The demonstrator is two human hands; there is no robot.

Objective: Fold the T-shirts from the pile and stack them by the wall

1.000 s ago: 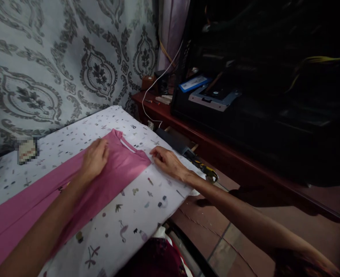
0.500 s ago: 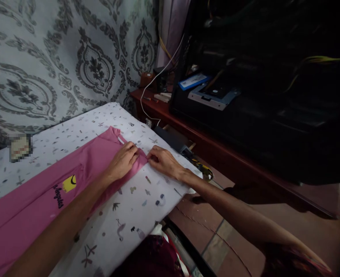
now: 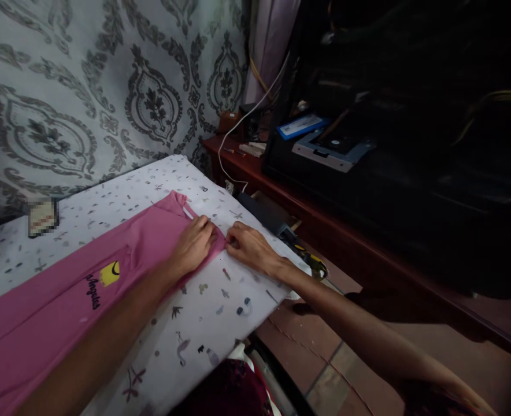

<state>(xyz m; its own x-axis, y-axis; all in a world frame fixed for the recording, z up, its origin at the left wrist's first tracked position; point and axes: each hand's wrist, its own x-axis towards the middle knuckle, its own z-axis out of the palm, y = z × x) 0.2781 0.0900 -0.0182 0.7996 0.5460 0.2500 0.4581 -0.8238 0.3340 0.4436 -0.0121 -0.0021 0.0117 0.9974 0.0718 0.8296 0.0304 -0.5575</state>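
Note:
A pink shirt (image 3: 149,234) lies in a long folded strip across the patterned white cloth (image 3: 221,306), with a yellow print and dark "Angeles" lettering on it. A small white strip shows at its far end. My left hand (image 3: 196,244) presses on that end with curled fingers, gripping the fabric; its fingertips are partly hidden. Just to its right, my right hand (image 3: 249,245) pinches the corner of the shirt between thumb and fingers. Part of the near side of the shirt is behind my left forearm.
A small blurred rectangular item (image 3: 43,217) rests on the cloth at left. To the right stands a reddish wooden desk (image 3: 307,215) bearing a large black case (image 3: 281,153), with a white cable (image 3: 223,144) hanging over its edge. Tiled floor (image 3: 299,341) shows below.
The view has shifted slightly, so the scene sits a little further right. Both hands keep their hold on the shirt's end, with hardly any movement along it.

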